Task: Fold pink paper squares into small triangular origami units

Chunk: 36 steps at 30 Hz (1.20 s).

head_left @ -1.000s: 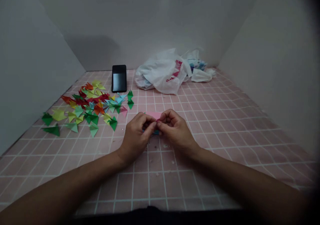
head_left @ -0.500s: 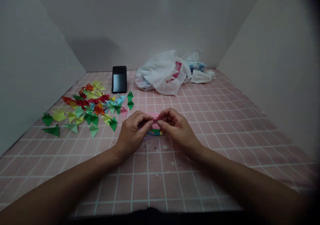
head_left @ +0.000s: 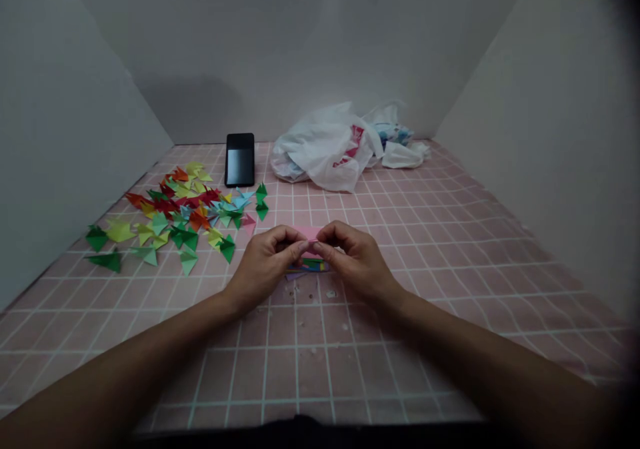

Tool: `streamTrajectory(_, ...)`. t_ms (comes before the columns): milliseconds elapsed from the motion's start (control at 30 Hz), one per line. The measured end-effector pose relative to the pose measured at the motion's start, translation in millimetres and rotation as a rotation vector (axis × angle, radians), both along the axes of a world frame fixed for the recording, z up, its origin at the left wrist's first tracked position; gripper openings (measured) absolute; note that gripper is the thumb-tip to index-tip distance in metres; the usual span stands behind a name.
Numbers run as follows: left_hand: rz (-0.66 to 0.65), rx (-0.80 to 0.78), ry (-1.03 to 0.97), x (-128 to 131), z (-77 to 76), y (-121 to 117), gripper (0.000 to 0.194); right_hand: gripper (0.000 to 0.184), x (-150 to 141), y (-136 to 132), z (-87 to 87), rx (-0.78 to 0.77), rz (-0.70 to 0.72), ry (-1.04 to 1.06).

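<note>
My left hand and my right hand meet at the middle of the table, thumbs and forefingers pinched together. Between the fingertips is a small folded piece of pink paper, mostly covered by the fingers. Under and behind the hands lies a stack of coloured paper, with green, blue, yellow and purple edges. A pink sheet shows on top of it. Left of my hands, folded paper cranes in green, yellow, red, orange and blue lie spread out.
A black phone stands propped up behind the cranes. At the back lies a crumpled white plastic bag, with a blue-patterned packet beside it. Small white scraps dot the pink checked cloth. Pale walls enclose the table.
Both hands have sunk slightly and their fingers have shifted on the pink paper, less of which shows now. The view has moved very slightly; other things stay in place.
</note>
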State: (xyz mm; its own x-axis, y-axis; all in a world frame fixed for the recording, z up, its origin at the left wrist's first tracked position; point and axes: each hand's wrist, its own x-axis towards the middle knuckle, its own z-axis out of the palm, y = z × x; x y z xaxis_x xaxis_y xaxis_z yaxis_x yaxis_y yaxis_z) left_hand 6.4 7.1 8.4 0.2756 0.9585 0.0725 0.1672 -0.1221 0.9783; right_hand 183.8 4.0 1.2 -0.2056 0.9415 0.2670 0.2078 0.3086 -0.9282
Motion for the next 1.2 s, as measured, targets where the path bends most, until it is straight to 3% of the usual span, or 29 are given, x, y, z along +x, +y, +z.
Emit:
streamTrajectory(133, -0.004, 0.145, 0.129, -2.8, 2.6, 1.1, 0.013, 0.011, 1.2, 0.9, 0.6, -0.051, 0.076, 0.045)
streamTrajectory(400, -0.083, 0.296, 0.229, -6.6, 4.3, 4.4, 0.014, 0.023, 5.4, -0.2, 4.9, 0.112, 0.029, -0.142)
streamTrajectory(500, -0.102, 0.343, 0.28, -9.3, 8.1, 6.6, 0.013, 0.027, 7.9, 2.9, 4.9, 0.043, 0.069, -0.093)
streamTrajectory(667, -0.139, 0.405, 0.34, -10.7, 10.0, 8.3, 0.012, 0.019, 9.2, 6.6, 6.0, -0.1, 0.144, 0.001)
streamTrajectory(967, -0.176, 0.453, 0.325, -13.4, 10.3, 11.8, 0.013, 0.021, 10.5, 8.9, 2.2, -0.335, 0.298, 0.167)
streamTrajectory(1067, -0.192, 0.45, 0.319, -13.7, 8.9, 12.6, 0.013, 0.019, 9.1, 7.8, 3.3, -0.269, 0.305, 0.075)
streamTrajectory(1200, -0.177, 0.332, 0.267, -12.0, 4.9, 10.5, 0.01, 0.017, 5.2, 4.7, 6.8, -0.091, 0.237, -0.095)
